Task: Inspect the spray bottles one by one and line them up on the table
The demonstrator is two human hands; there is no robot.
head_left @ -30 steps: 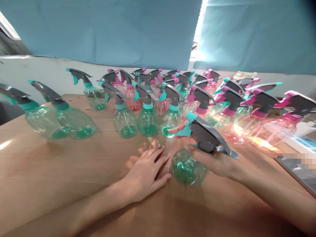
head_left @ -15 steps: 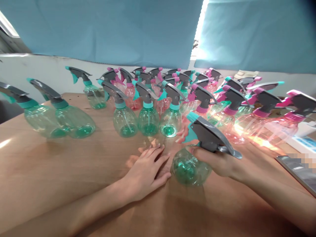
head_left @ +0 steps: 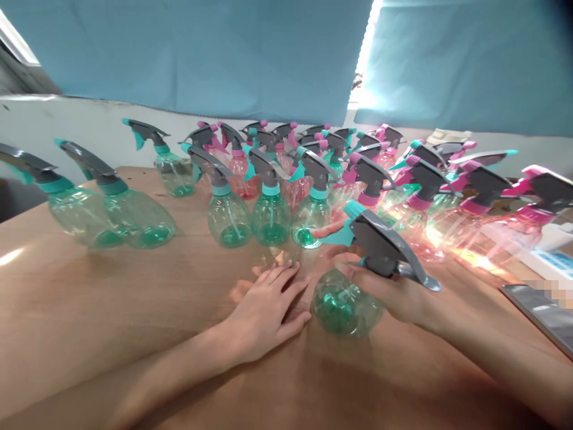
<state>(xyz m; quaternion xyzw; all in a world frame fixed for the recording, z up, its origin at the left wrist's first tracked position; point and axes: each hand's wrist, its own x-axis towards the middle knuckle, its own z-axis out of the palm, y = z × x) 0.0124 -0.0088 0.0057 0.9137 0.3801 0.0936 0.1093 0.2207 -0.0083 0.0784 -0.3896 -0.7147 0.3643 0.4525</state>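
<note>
My right hand [head_left: 388,286] is wrapped round the neck of a green spray bottle [head_left: 344,304], with the thumb on the near side. The bottle leans, its grey head and teal nozzle pointing up and left. One finger stretches forward beside the teal trigger [head_left: 339,235]. My left hand [head_left: 264,307] rests on the table, fingers extended and holding nothing, just left of the held bottle. Beyond the hands stand three green spray bottles in a row, the middle one [head_left: 271,218] facing left like the others.
Several pink spray bottles [head_left: 409,227] crowd the right and back of the wooden table [head_left: 188,322]. Two green bottles [head_left: 138,218] stand at the left. A phone [head_left: 539,313] lies near the right edge. Blue curtains [head_left: 215,60] hang behind.
A finger of my right hand has straightened forward beside the trigger. The bottle stays in almost the same place, and my left hand has barely shifted. The view has moved slightly.
</note>
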